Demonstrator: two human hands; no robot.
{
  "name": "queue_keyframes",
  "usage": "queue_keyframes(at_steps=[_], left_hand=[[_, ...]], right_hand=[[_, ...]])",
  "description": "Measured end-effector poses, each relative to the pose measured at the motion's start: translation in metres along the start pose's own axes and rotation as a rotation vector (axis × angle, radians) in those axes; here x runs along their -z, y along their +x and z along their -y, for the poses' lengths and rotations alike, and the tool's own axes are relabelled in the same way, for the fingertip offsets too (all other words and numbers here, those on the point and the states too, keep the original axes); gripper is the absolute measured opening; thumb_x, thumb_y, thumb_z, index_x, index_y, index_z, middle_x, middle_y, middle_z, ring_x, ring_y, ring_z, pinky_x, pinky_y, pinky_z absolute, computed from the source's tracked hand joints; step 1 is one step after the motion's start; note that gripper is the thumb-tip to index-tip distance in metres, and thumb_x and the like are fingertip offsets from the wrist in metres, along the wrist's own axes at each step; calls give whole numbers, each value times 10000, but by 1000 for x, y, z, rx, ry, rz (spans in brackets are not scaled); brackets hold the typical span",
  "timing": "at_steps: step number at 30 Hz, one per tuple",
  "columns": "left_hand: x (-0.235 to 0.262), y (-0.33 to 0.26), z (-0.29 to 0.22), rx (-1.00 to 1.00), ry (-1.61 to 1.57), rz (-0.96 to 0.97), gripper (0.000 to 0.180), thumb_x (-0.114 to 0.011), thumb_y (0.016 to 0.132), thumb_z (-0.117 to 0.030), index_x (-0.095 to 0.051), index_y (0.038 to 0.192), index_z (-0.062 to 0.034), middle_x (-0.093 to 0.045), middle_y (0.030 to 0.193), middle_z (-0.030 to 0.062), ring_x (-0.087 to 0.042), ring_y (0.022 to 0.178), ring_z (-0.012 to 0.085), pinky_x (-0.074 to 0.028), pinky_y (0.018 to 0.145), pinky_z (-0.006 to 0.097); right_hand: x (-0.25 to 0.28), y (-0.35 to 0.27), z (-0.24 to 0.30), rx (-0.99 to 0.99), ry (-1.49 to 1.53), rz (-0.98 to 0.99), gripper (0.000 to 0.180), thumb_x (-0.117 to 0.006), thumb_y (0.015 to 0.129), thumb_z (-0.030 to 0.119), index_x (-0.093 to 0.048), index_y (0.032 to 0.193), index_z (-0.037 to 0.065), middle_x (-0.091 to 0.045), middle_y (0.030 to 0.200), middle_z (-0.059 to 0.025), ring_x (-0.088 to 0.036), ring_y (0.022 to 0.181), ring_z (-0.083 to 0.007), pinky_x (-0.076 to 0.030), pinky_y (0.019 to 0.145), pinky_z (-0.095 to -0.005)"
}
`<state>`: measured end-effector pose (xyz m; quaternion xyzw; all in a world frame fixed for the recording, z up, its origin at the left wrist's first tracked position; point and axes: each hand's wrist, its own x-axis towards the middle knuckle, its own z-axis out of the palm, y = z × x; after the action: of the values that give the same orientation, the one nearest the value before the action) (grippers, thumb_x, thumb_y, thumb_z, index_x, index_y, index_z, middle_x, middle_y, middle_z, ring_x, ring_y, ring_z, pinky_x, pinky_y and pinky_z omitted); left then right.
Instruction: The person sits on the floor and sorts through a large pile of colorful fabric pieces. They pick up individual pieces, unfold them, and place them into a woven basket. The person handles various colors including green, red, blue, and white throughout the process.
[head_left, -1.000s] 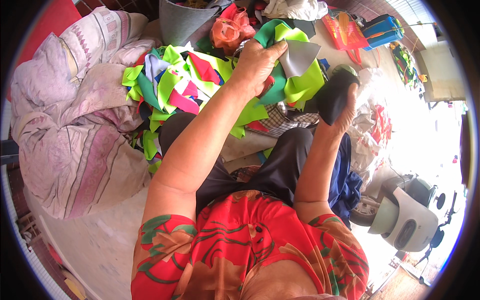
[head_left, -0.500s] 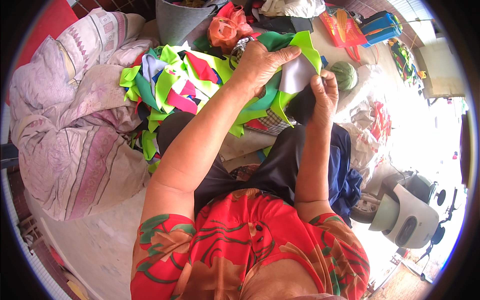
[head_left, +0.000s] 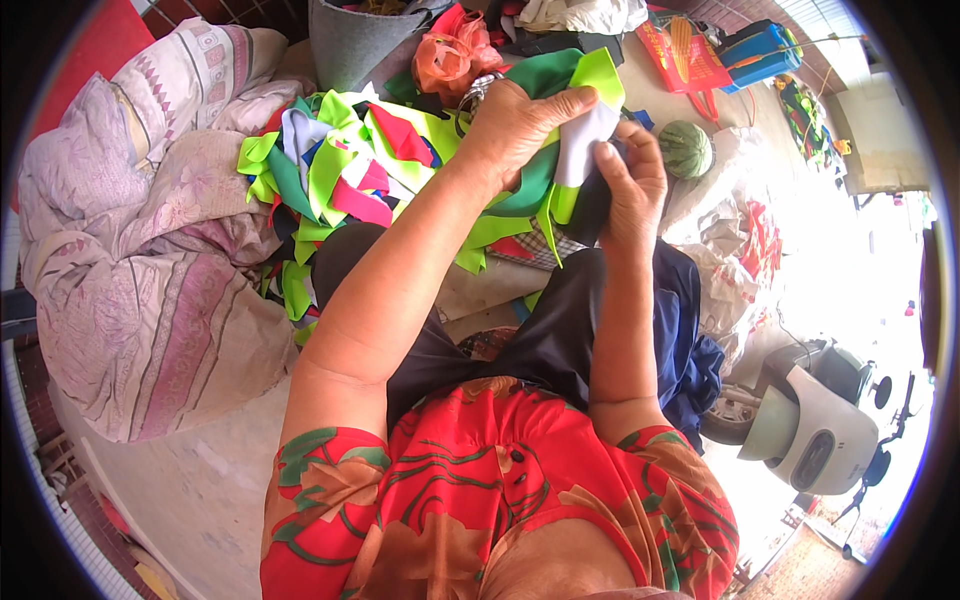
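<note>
My left hand [head_left: 505,135] is closed on a bunch of fabric strips, its thumb lying along the top. A lime strip [head_left: 600,72] rises past the thumb, a light grey strip [head_left: 578,150] hangs below it, and dark green fabric [head_left: 535,185] shows beneath. Close on the right, my right hand [head_left: 637,190] has its thumb and fingers bent round the edge of a dark fabric piece [head_left: 592,205]; the fingertips are partly hidden. Left of both hands lies a pile of lime, red, green and grey fabric scraps [head_left: 335,165]. Checked cloth [head_left: 550,242] shows under the held strips.
A large patterned cloth bundle [head_left: 150,230] fills the left side. Behind the pile stand a grey bucket-like container [head_left: 365,45] and a red plastic bag [head_left: 455,55]. A watermelon [head_left: 687,150] sits beyond my right hand; a pale scooter [head_left: 815,425] is at the right.
My right hand has moved a little left, closer to the left hand. The lime and grey strips have shifted left and up and now look narrower.
</note>
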<state>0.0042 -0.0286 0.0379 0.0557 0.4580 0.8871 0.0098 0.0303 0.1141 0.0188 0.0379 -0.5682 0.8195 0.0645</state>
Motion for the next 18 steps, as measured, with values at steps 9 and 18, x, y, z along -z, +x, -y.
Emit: queue_keyframes(at_steps=[9, 18], left_hand=[[3, 0, -7, 70, -44, -78, 280, -679, 811, -277, -654, 969, -47, -646, 902, 13, -592, 783, 84, -464, 733, 232], [3, 1, 2, 90, 80, -42, 240, -701, 792, -241, -645, 937, -57, -618, 828, -6, -575, 802, 75, -449, 742, 235]], right_hand=[[13, -1, 6, 223, -43, 5, 215, -700, 796, 36, -563, 961, 24, -569, 835, 7, -512, 763, -61, -412, 731, -196], [8, 1, 2, 155, -351, 87, 194, -714, 792, 50, -562, 910, 27, -561, 822, 29, -500, 778, -36, -395, 717, -169]])
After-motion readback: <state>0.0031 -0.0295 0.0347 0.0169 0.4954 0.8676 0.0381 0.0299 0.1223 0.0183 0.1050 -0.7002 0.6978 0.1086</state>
